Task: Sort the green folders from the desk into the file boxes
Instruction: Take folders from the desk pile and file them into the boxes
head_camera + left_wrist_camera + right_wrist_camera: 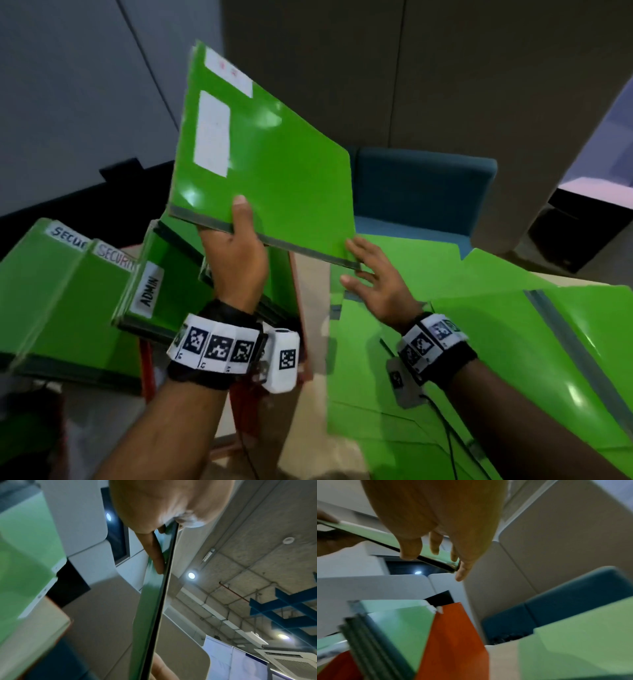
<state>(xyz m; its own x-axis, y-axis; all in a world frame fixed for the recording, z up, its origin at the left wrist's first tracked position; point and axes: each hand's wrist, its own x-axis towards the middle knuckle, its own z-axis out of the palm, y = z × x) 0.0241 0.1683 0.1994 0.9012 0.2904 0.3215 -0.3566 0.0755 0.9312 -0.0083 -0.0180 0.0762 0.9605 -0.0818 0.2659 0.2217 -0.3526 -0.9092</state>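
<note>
1. Right now your left hand (236, 253) pinches the raised green folder (260, 150) at its grey spine edge, thumb on the front face and fingers behind. It hangs in the air above the file boxes, tilted, with its label too blurred to read. That single grip near one end may let the far end sag or swing.
2. Your right hand (373, 277) is spread wide with straight fingers at the spine's right corner, holding nothing. The right wrist view shows fingertips (410, 551) at the edge, but I cannot tell whether they touch it. If that hand leaves too soon, the folder could twist in your left pinch.
3. Below your left wrist, the orange file box (298, 294) is already crowded with upright folders, one marked ADMIN (149, 287) and others marked SECURITY (113, 257). Lowering the raised folder at an angle could catch their tops or bend a cover.
4. Since the label is unreadable from here, dropping it into the wrong section is a real risk; check it first.
5. More loose green folders (496, 342) lie overlapped on the desk (311, 270) to your right, glossy and fanned. A sweeping forearm could slide them toward the edge.
</note>
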